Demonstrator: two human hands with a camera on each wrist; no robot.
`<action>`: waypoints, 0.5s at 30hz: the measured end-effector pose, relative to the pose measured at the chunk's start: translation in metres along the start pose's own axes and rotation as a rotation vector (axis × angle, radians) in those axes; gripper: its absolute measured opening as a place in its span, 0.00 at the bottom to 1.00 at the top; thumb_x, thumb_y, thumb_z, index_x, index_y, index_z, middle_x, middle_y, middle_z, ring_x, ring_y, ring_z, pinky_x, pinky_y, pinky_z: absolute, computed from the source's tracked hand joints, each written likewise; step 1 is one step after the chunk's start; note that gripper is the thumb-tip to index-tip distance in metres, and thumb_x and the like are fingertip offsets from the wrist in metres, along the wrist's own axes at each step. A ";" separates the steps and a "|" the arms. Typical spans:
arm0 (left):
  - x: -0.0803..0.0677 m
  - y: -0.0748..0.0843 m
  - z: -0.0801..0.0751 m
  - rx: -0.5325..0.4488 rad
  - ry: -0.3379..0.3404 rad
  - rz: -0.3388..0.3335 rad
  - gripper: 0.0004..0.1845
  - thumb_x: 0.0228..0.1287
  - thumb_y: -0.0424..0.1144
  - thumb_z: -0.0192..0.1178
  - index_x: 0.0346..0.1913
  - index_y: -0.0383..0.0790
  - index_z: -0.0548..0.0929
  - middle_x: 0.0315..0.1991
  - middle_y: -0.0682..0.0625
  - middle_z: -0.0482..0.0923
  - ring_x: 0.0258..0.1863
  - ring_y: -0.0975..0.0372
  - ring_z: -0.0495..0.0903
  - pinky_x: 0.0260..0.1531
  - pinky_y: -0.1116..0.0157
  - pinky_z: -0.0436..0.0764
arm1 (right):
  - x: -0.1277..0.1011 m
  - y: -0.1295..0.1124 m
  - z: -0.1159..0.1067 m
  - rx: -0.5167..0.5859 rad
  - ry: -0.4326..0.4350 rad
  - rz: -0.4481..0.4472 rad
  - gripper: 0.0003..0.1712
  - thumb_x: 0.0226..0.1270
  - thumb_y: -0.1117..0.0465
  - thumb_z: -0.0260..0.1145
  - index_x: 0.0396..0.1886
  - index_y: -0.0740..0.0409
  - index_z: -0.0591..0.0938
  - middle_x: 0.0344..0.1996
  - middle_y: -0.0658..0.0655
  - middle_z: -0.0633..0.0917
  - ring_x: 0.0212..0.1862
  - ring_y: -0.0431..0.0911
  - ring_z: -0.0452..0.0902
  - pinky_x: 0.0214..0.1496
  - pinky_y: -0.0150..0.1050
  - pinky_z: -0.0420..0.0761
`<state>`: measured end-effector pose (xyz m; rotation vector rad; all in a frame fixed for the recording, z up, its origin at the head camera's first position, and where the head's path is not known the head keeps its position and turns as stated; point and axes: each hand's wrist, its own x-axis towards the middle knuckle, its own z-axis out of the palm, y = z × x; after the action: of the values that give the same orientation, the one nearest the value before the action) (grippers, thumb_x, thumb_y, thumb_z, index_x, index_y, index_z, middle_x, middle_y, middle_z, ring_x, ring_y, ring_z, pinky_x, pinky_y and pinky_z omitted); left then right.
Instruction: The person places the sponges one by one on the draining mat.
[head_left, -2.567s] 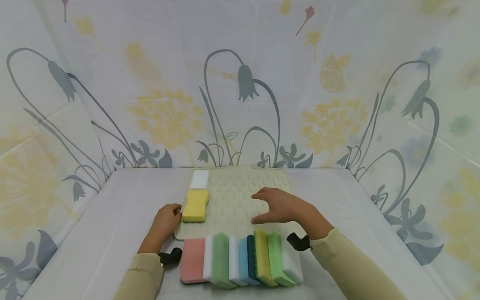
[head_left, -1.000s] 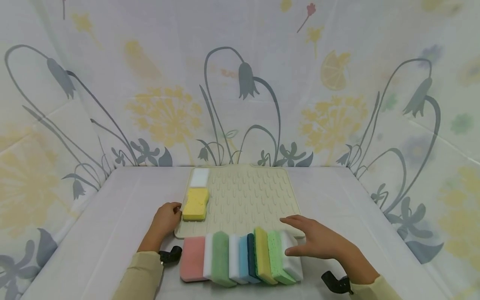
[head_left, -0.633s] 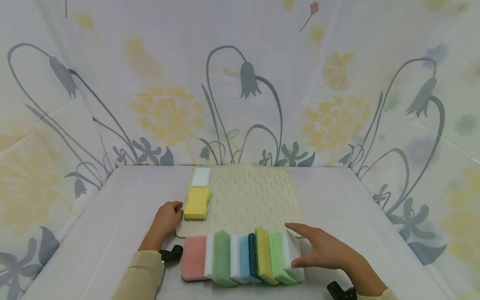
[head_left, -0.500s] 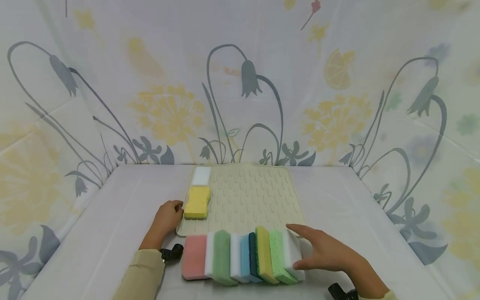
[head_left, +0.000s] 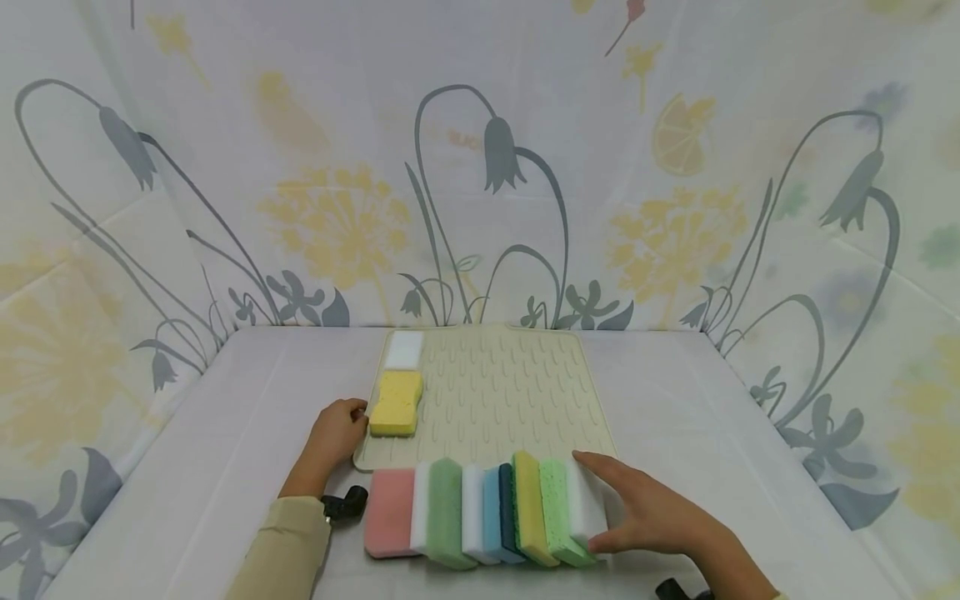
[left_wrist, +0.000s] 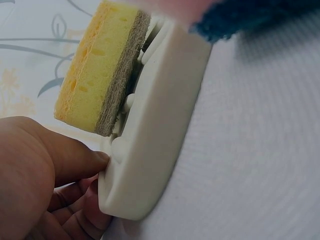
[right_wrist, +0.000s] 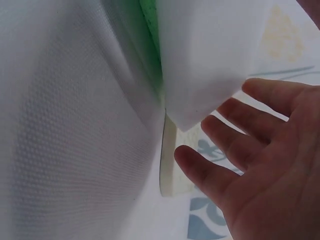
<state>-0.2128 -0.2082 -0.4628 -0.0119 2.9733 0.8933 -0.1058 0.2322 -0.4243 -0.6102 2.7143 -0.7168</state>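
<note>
A cream ribbed drying mat [head_left: 495, 392] lies on the white table. On its left side sit a yellow sponge [head_left: 395, 403] and, behind it, a white sponge [head_left: 403, 350]. My left hand [head_left: 339, 421] pinches the mat's front left edge [left_wrist: 160, 125], just beside the yellow sponge [left_wrist: 100, 65]. Several sponges stand on edge in a row before the mat, from pink [head_left: 390, 510] to light green [head_left: 557, 512]. My right hand [head_left: 626, 508] is spread against the white end sponge [head_left: 587, 500], index along its top and thumb at its lower front. The right wrist view shows straight fingers [right_wrist: 240, 165] beside that sponge [right_wrist: 210, 60].
Floral curtain walls [head_left: 480, 167] close in the table at the back and both sides. A black strap clip [head_left: 347, 505] shows on my left wrist. Bare tabletop [head_left: 712, 417] lies to the right of the mat and to the left of my left arm.
My right hand left the mat's middle, drew back to the right end of the sponge row and closed in on the white end sponge. The left hand stayed on the mat's edge.
</note>
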 end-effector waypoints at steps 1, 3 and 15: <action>0.000 0.001 0.000 0.000 0.000 -0.001 0.20 0.69 0.34 0.50 0.59 0.25 0.76 0.47 0.36 0.80 0.45 0.50 0.79 0.45 0.52 0.77 | 0.000 0.000 0.001 -0.001 0.000 0.002 0.64 0.39 0.25 0.71 0.75 0.49 0.61 0.72 0.53 0.66 0.71 0.54 0.63 0.64 0.60 0.70; 0.000 0.001 -0.001 -0.003 -0.002 -0.002 0.20 0.69 0.34 0.50 0.59 0.25 0.76 0.47 0.36 0.80 0.45 0.50 0.79 0.45 0.52 0.77 | 0.000 0.000 0.002 -0.007 0.004 0.002 0.64 0.39 0.25 0.70 0.75 0.48 0.60 0.72 0.52 0.66 0.71 0.54 0.63 0.64 0.60 0.70; 0.000 0.001 -0.001 0.001 -0.012 -0.029 0.21 0.69 0.34 0.50 0.60 0.25 0.75 0.45 0.37 0.80 0.42 0.53 0.77 0.44 0.53 0.77 | 0.001 -0.001 -0.001 -0.007 0.019 -0.012 0.63 0.41 0.25 0.70 0.74 0.48 0.62 0.71 0.52 0.67 0.70 0.54 0.65 0.63 0.59 0.71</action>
<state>-0.2133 -0.2080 -0.4621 -0.0498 2.9544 0.8860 -0.1065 0.2318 -0.4231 -0.6255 2.7343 -0.7196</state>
